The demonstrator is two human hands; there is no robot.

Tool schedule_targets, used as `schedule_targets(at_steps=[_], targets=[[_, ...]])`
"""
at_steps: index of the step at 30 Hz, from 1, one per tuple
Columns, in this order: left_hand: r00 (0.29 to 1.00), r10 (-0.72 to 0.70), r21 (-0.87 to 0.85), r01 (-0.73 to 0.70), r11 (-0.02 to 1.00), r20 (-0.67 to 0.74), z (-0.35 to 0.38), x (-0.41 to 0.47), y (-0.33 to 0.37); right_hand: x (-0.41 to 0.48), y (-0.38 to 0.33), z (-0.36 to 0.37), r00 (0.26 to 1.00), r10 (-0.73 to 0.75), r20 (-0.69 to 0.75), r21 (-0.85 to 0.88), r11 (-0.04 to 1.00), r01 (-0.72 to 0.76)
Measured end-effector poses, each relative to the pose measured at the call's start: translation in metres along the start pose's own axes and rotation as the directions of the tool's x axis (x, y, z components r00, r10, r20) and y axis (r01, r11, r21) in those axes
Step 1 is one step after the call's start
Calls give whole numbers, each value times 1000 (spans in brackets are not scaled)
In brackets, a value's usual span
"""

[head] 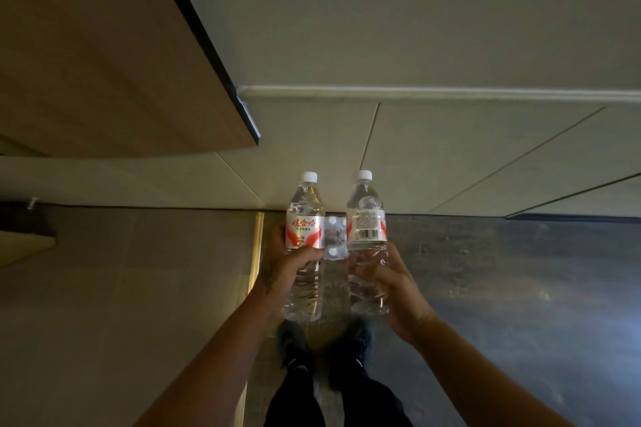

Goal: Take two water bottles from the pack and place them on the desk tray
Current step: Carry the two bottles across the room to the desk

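I hold two clear water bottles upright in front of me, each with a white cap and a red-and-white label. My left hand (pixel 289 267) grips the lower half of the left bottle (pixel 304 218). My right hand (pixel 390 282) grips the lower half of the right bottle (pixel 366 215), whose barcode faces me. Between the bottles, down on the floor by the wall, the shrink-wrapped pack (pixel 334 236) shows its white caps. No desk tray is in view.
A wooden desk top (pixel 104 55) with a dark edge juts out at the upper left, above floor level. A pale wall with a baseboard (pixel 416 94) runs ahead. My dark shoes (pixel 295 347) stand on the dark floor below.
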State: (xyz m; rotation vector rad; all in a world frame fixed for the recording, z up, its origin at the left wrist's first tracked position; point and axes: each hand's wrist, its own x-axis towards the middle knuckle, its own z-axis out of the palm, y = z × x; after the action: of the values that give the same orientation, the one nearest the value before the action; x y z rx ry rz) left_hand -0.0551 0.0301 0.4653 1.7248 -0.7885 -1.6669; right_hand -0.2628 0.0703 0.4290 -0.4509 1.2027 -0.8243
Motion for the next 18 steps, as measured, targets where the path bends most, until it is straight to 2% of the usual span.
schedule_targets(at_steps=[9,13,18], targets=[[997,55,57,-51,997,-61,15,-37,29,-31,-36,-2,999,-44,16,22,999,44],[996,91,103,-91,990,2,23,-41,38,-42,-43,-4,997,-64,47,108,992,58],[983,114,127,-133,983,145,41,-41,48,-61,-42,-12,993,-113,-37,166,979,117]])
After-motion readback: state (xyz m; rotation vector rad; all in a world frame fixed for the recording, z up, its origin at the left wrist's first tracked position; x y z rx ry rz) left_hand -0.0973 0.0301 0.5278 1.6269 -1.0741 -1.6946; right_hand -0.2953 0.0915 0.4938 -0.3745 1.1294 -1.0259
